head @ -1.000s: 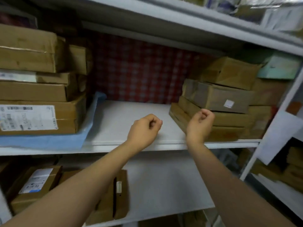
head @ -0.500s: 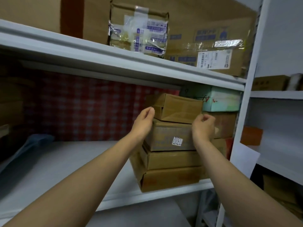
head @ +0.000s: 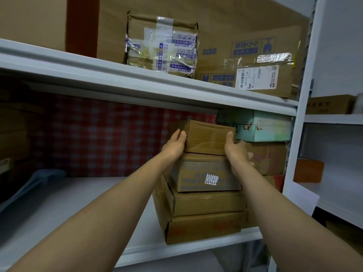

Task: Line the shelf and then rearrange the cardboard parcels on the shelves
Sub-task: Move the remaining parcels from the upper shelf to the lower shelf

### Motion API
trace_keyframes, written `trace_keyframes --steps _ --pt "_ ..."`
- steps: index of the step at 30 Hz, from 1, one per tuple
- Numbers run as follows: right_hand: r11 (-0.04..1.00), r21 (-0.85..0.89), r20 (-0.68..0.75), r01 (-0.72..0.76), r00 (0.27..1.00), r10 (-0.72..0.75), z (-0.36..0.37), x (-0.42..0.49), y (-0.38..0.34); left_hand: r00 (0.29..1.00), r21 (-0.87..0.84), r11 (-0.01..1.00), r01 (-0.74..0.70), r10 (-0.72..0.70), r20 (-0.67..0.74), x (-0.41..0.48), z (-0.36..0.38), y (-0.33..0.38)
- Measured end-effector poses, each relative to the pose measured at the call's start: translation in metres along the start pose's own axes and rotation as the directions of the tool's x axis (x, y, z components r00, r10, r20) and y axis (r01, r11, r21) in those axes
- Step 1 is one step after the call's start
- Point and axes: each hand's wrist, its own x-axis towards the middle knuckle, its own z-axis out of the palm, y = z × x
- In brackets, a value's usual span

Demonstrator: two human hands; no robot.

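A stack of brown cardboard parcels stands at the right end of the white middle shelf [head: 82, 205]. The top parcel [head: 208, 137] is small and brown. My left hand [head: 175, 145] presses its left side and my right hand [head: 234, 148] grips its right side. Under it lies a parcel with a white number sticker [head: 204, 174], then two flatter parcels [head: 206, 205]. A pale blue liner sheet [head: 37, 183] lies at the shelf's far left.
A teal box [head: 263, 126] and more brown boxes sit behind the stack at right. The upper shelf [head: 137, 83] holds a taped parcel [head: 161, 44] and a large labelled carton [head: 255, 71]. A white upright post [head: 298, 114] borders the right; red checked cloth covers the back.
The view has swung up and right from the shelf's bare middle to the right-hand stack. Both hands rose from loose fists and closed on the sides of the top parcel.
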Motion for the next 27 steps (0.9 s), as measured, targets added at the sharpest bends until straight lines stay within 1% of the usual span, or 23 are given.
trace_keyframes --steps 2,3,5,7,9,12,14,16,19,20,22,24,25,27 --pt "1.0 -0.02 0.007 0.022 1.0 -0.022 0.0 0.0 -0.005 1.0 -0.045 0.999 0.02 -0.02 -0.001 0.003 -0.005 0.001" --pt "0.999 -0.028 0.008 0.033 0.999 -0.032 0.001 -0.001 -0.007 0.999 -0.077 0.997 0.03 -0.032 -0.025 0.005 -0.008 0.001" --pt "0.998 -0.026 -0.001 0.054 0.999 -0.054 0.005 -0.006 -0.013 0.992 -0.115 0.993 0.034 -0.048 -0.114 0.004 -0.012 0.002" --pt "0.994 0.018 -0.046 0.104 0.994 -0.103 0.011 -0.015 -0.015 0.979 -0.162 0.987 0.003 -0.036 -0.202 -0.003 -0.018 0.001" --pt "0.97 0.122 -0.111 0.208 0.975 -0.195 0.018 -0.03 -0.016 0.954 -0.208 0.977 -0.046 -0.019 -0.3 -0.014 -0.024 0.0" --pt "0.874 0.331 -0.199 0.355 0.932 -0.303 0.033 -0.063 -0.015 0.891 -0.273 0.954 -0.122 -0.016 -0.454 -0.038 -0.043 -0.003" --pt "0.815 0.407 -0.247 0.412 0.909 -0.336 0.042 -0.09 -0.018 0.874 -0.362 0.92 -0.148 -0.049 -0.483 -0.059 -0.063 -0.01" --pt "0.768 0.475 -0.264 0.43 0.902 -0.342 0.052 -0.119 -0.019 0.844 -0.388 0.909 -0.15 -0.087 -0.53 -0.085 -0.087 -0.022" --pt "0.713 0.548 -0.26 0.437 0.899 -0.351 0.066 -0.163 -0.02 0.802 -0.436 0.887 -0.151 -0.148 -0.579 -0.125 -0.12 -0.045" --pt "0.714 0.552 -0.239 0.431 0.902 -0.359 0.073 -0.182 -0.018 0.79 -0.468 0.873 -0.141 -0.186 -0.584 -0.141 -0.132 -0.055" --pt "0.738 0.545 -0.179 0.397 0.915 -0.36 0.085 -0.212 -0.015 0.765 -0.5 0.859 -0.112 -0.247 -0.595 -0.166 -0.152 -0.072" --pt "0.77 0.546 -0.098 0.331 0.938 -0.334 0.098 -0.237 -0.005 0.752 -0.505 0.86 -0.07 -0.288 -0.593 -0.19 -0.167 -0.091" --pt "0.797 0.535 -0.042 0.28 0.951 -0.306 0.105 -0.256 0.006 0.753 -0.507 0.861 -0.024 -0.318 -0.577 -0.21 -0.177 -0.106" --pt "0.816 0.545 0.041 0.193 0.966 -0.255 0.109 -0.271 0.023 0.773 -0.482 0.876 0.009 -0.312 -0.553 -0.234 -0.179 -0.123"
